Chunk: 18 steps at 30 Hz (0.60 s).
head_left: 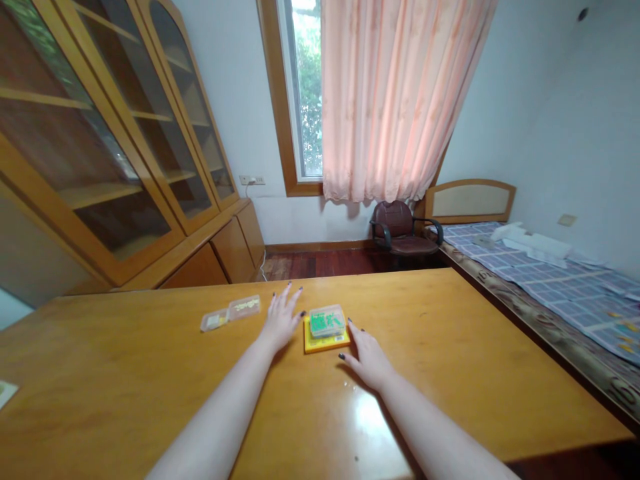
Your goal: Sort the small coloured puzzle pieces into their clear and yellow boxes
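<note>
A clear plastic box (327, 321) with small green pieces inside rests on top of a flat yellow box (320, 345) on the wooden table. To its left, my left hand (283, 320) is open, fingers spread just above or on the tabletop, holding nothing. On the other side, my right hand (367, 353) has its thumb and fingers apart, with the fingertips at the yellow box's right edge; whether they touch it I cannot tell. Left of my left hand lies an opened clear case (245, 307) with small pale pieces in one half and something whitish and yellow in the other.
The wooden table (150, 373) spans the foreground, with a few tiny clear bits near my right wrist. A pale card (7, 393) lies at the left edge. Beyond stand a glass-door cabinet (175, 233), a maroon chair (405, 230) and a bed (540, 267) at the right.
</note>
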Available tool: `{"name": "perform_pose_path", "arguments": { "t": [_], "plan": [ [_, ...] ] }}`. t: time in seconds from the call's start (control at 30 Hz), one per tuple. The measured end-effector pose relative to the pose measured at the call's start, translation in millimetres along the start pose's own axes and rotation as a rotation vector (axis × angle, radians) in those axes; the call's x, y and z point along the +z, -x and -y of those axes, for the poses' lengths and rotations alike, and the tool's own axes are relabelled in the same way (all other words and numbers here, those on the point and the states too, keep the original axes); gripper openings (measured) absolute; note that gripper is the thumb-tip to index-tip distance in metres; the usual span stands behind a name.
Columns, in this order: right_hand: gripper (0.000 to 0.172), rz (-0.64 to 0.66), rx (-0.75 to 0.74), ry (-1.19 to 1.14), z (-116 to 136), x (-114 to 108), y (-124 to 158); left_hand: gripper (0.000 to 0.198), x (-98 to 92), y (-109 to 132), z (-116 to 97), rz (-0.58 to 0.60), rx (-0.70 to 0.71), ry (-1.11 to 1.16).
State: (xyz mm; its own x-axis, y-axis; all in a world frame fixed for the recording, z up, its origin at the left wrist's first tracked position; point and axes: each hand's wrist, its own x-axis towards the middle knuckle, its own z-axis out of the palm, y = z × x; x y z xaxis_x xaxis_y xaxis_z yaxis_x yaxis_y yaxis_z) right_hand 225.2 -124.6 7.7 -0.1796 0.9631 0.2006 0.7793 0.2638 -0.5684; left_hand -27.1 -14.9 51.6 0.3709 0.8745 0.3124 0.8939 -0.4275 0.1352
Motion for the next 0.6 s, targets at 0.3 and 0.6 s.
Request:
{"name": "perform_pose_path", "arguments": {
  "t": [0.3,0.6],
  "plan": [
    [0.072,-0.004,-0.007,-0.001,-3,3,0,0.063,4.5,12,109,0.258,-0.413,-0.223],
    [0.073,-0.003,-0.001,-0.003,-1,2,0,0.051,13.7,56,29,0.167,-0.162,-0.269]
  ]
}}
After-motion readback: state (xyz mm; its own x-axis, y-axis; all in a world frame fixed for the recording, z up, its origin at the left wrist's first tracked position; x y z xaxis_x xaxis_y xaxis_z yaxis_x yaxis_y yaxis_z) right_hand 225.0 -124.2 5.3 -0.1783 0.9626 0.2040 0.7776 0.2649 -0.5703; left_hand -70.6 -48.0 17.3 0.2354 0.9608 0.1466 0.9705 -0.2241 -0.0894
